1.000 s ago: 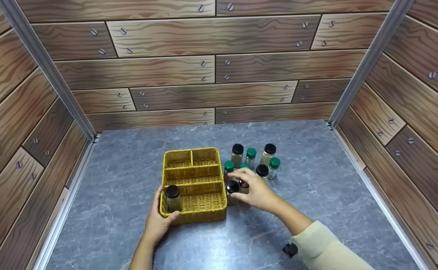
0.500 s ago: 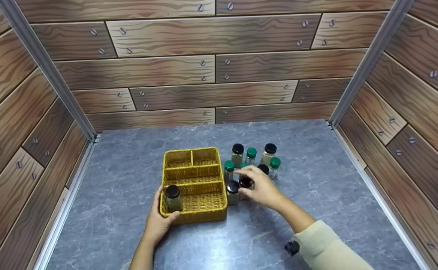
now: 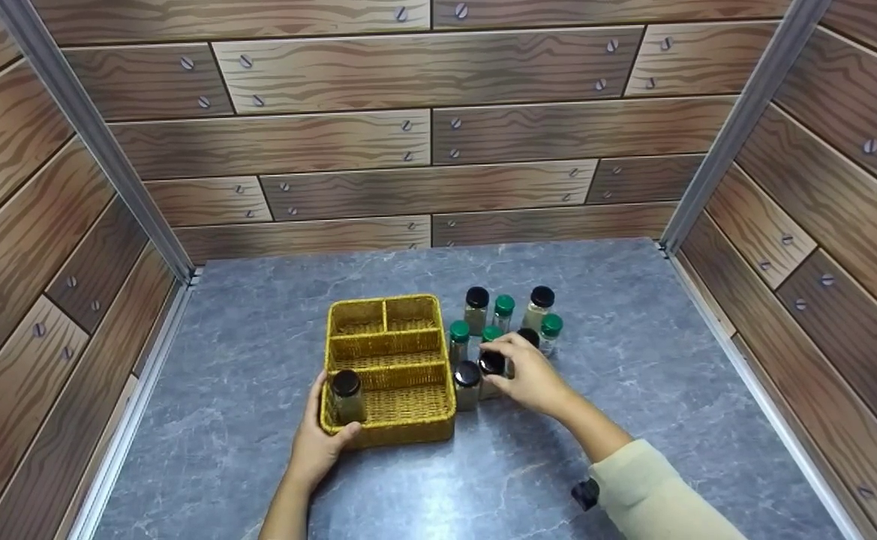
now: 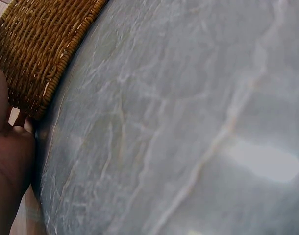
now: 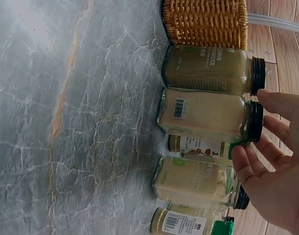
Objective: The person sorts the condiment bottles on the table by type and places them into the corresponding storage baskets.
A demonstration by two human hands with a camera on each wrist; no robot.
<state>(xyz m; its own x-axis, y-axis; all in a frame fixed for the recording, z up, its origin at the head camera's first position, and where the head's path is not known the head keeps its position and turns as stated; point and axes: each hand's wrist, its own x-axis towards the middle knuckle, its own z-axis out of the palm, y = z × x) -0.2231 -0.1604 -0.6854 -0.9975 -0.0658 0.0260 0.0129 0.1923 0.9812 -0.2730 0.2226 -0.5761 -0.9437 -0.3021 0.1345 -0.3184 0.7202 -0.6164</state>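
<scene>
A yellow-brown woven basket (image 3: 408,430) with several compartments stands on the table. My left hand (image 3: 314,450) holds its front left corner, thumb on the front rim and fingers along the left side. A black-lidded spice jar (image 3: 348,405) stands in the left end of the front compartment. To the basket's right, my right hand (image 3: 532,379) pinches the black lid of another spice jar (image 5: 203,111), which stands upright on the table. A cumin powder jar (image 5: 208,70) stands between that jar and the basket. In the left wrist view, the woven wall (image 4: 41,49) lies beside my palm.
Behind my right hand stand several more jars, among them a black-lidded jar (image 3: 476,311), a tall pale jar (image 3: 539,307) and a green-lidded jar (image 3: 550,334). Wood-patterned walls (image 3: 438,135) enclose the grey marbled table (image 3: 258,337) at the back and sides.
My right hand has moved slightly right, from around the cumin powder jar's lid to the neighbouring jar's lid, and its fingers have closed in there. The left hand and basket have stayed put.
</scene>
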